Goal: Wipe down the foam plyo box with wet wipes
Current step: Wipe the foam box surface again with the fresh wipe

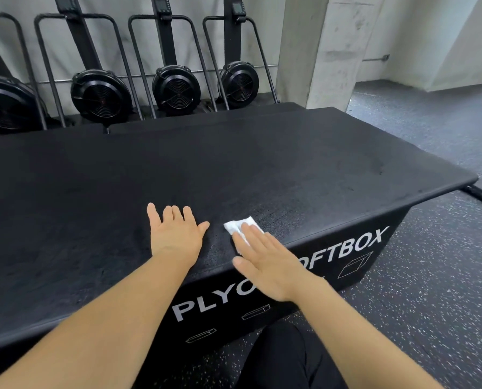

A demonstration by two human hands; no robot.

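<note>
A: So, why does the foam plyo box (234,164) fill the view like that?

B: It lies long and low on the speckled rubber floor (430,276), so its broad black top faces up for wiping. Its near side reads "PLYO SOFTBOX".

A: Anything crowding it?

B: Behind it, a row of fan-wheel machines (175,89) stands along the wall, close to the far edge, with a concrete pillar (326,51) at the far right. None of them reaches over the top, so I judge the sweep is free.

A: And the hands?

B: The left hand (175,234) rests flat on the top, fingers spread, holding nothing, probably to brace. The right hand (265,265), fingers together and extended, presses the white wet wipe (238,224) onto the top near the front edge; no pinching grip, just flat pressure.
</note>
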